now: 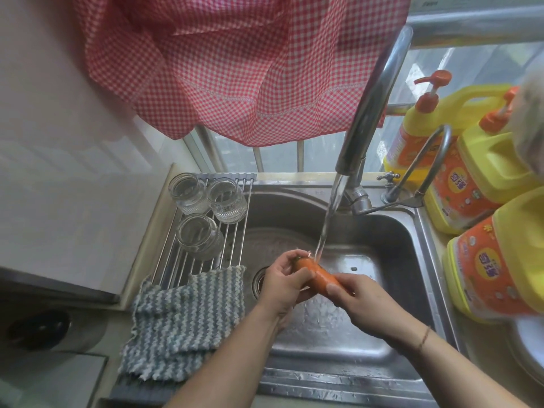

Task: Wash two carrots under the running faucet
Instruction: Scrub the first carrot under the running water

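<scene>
Carrot (319, 277): one, held over sink (397, 231) under faucet (368, 113) stream; left hand (284, 285) grip curled round its stem end, right hand (363, 298) grip pinching its tip.

Bare forearms, no sleeves; thin, perhaps braided, brownish band (424, 338) round the right wrist.

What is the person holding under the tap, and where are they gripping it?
One carrot: the left hand grips its thick top end, the right hand its narrower end.
</scene>
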`<state>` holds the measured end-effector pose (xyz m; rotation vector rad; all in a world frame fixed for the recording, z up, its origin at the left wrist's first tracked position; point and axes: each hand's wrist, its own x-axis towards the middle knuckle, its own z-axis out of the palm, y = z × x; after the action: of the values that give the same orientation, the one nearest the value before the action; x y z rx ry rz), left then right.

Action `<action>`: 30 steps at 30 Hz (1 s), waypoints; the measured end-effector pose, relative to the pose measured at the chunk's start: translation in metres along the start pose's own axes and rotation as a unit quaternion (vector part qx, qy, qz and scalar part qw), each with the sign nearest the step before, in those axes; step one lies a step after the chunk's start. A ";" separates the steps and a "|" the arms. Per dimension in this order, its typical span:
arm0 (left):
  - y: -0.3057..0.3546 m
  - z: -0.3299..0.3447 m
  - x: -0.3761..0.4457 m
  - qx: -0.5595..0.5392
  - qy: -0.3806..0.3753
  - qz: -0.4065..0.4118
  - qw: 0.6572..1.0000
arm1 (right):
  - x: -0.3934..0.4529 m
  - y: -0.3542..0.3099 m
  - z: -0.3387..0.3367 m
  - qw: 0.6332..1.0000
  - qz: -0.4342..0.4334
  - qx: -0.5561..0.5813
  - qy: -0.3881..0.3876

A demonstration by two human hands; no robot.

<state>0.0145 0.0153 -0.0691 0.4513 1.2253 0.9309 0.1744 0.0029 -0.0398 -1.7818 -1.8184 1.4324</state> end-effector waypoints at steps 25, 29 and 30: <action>-0.007 0.004 0.002 -0.018 -0.030 0.054 0.998 | -0.013 -0.001 0.017 0.948 -0.036 -0.266 0.173; -0.008 -0.001 0.001 -0.056 -0.028 0.060 0.996 | -0.011 -0.002 0.019 0.945 -0.043 -0.275 0.171; -0.009 0.001 0.002 -0.056 -0.010 0.061 0.997 | -0.011 -0.004 0.020 0.944 -0.046 -0.279 0.173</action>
<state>0.0183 0.0124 -0.0767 0.4492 1.1308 1.0906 0.1597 -0.0151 -0.0426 -1.9888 -2.1999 0.5361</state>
